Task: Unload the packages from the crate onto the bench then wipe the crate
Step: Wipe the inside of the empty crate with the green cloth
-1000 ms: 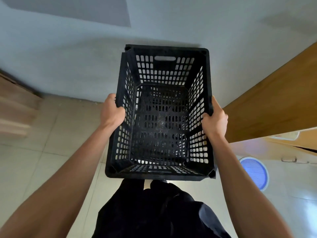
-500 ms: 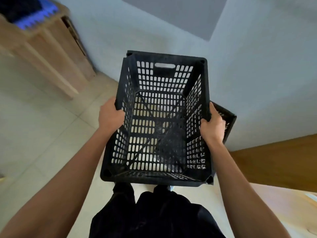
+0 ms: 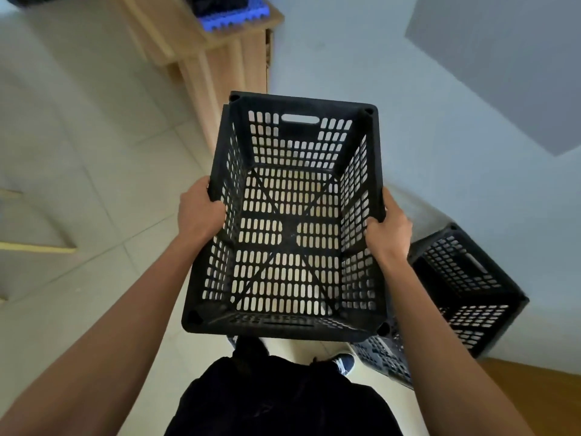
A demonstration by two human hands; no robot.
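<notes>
Two black crates (image 3: pixel 292 215) (image 3: pixel 465 284), two hands (image 3: pixel 199 215) (image 3: pixel 390 231), perhaps one wooden bench (image 3: pixel 220 42).

Both bare arms reach forward and slightly inward from the lower corners of the view. The left hand (image 3: pixel 201 212) grips the left rim of a black crate (image 3: pixel 292 328), fingers curled over its edge. The right hand (image 3: pixel 388 229) grips the right rim likewise, thumb lying along the top. Both wrists are nearly straight.
</notes>
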